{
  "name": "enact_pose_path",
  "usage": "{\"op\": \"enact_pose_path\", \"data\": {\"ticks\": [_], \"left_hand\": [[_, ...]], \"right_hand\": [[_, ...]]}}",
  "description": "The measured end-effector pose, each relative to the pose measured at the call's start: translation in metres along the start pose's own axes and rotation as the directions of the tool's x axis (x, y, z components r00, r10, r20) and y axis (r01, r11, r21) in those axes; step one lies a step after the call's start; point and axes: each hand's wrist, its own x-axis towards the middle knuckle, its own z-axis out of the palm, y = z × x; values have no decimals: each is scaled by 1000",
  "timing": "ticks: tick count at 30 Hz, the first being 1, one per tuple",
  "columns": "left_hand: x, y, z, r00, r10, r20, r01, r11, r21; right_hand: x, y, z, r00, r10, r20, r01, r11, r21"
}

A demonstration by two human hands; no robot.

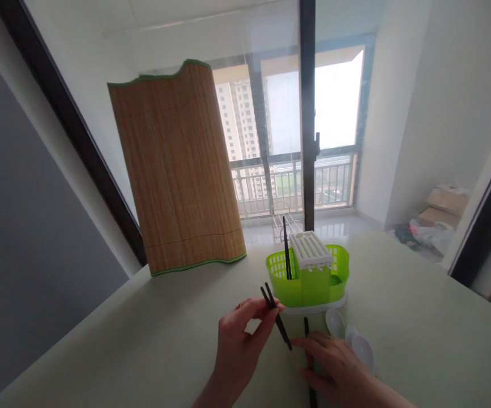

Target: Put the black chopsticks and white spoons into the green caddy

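Observation:
My left hand (245,340), with a ring on one finger, pinches a pair of black chopsticks (280,322) slantwise above the white table. My right hand (334,362) is low over the tabletop, its thumb and index finger apart. The index fingertip is at the lower ends of the held pair. Beneath those fingers lie more black chopsticks (306,326), partly hidden by the hand. Just beyond both hands stands a green utensil holder (315,289) with a white slatted top piece (311,249). Dark chopsticks (286,249) stand upright in its left compartment.
White spoons (362,348) lie to the right, partly behind my right hand. A bamboo mat (186,170) with green edging stands upright at the back left of the table (419,317). Behind are a glass door and a balcony; cardboard boxes (444,207) sit at far right.

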Motion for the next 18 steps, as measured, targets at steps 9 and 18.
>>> {"op": "enact_pose_path", "data": {"ticks": [9,18], "left_hand": [[81,27,-24,923,179,-340,-182,983,22],[144,-60,43,986,-53,-159,69,993,96]], "right_hand": [[1,3,-6,998,-57,14,59,994,-92],[3,13,-6,997,-73,-20,67,975,-214]]}}
